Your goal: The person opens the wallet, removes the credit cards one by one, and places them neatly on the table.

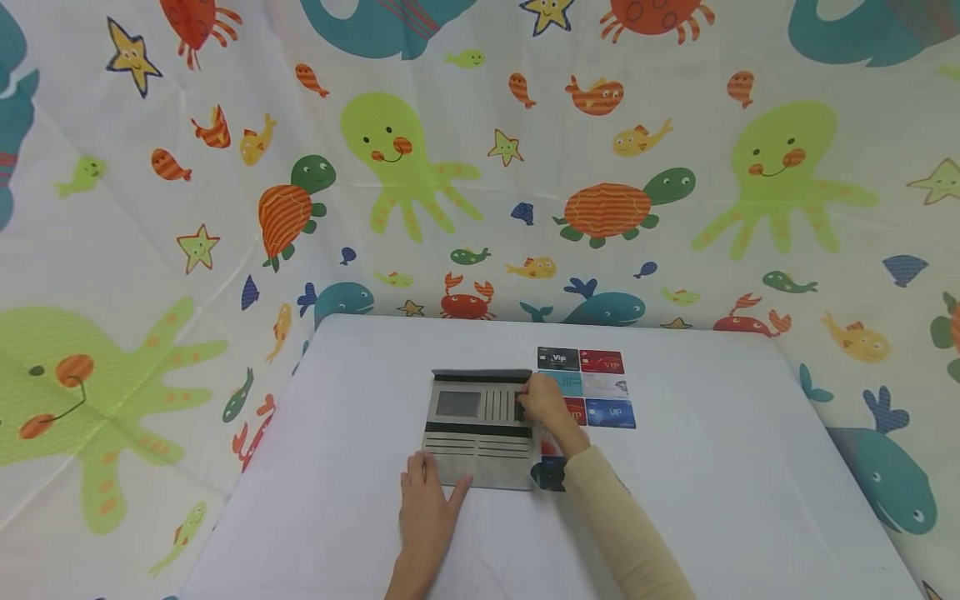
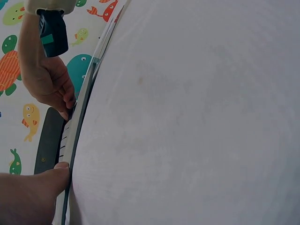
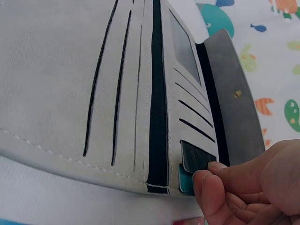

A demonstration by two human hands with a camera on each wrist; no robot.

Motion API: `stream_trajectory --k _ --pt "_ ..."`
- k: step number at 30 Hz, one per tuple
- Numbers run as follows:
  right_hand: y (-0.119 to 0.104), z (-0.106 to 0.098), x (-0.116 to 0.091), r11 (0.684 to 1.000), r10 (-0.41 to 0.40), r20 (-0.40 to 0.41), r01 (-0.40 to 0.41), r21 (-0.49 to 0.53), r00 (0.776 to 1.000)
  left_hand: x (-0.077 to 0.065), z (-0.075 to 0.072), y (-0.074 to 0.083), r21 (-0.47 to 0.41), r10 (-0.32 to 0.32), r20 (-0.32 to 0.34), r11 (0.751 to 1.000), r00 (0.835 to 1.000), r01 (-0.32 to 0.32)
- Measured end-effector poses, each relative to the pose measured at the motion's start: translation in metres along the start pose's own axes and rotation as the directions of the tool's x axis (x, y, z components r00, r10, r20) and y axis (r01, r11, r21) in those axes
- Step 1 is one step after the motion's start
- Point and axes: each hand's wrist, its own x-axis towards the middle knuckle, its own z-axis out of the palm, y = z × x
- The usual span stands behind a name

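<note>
A grey wallet (image 1: 480, 462) lies unfolded on the white table, its card slots and clear window facing up. My left hand (image 1: 429, 508) rests at the wallet's lower left corner, fingers extended; in the left wrist view its thumb (image 2: 58, 176) touches the wallet's near edge. At the wallet's right side, my right hand (image 1: 546, 402) pinches a dark card (image 3: 194, 156) between thumb and fingers. Part of that card sits at a slot in the upper panel. A teal edge (image 3: 186, 180) shows just below it, partly covered by the fingertips.
Right of the wallet, several cards lie in rows, among them a black Vip card (image 1: 558, 358), a red one (image 1: 602, 362) and a blue one (image 1: 611, 413). A dark object (image 1: 551, 473) lies beside the right sleeve. A sea-animal cloth (image 1: 465, 183) hangs behind the table (image 1: 712, 467).
</note>
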Motion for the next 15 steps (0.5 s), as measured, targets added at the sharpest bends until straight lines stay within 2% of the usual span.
stream_trajectory --k 6,15 --pt "0.0028 -0.0041 0.0004 1.000 0.009 0.008 -0.009 0.011 1.000 0.0000 -0.0010 0.0005 0.013 0.015 -0.024 1.000 1.000 -0.015" --pt "0.0071 -0.0091 0.0004 0.993 0.060 0.049 -0.065 0.103 0.997 -0.0005 -0.0049 0.0027 -0.003 0.014 -0.020 1.000 1.000 -0.014"
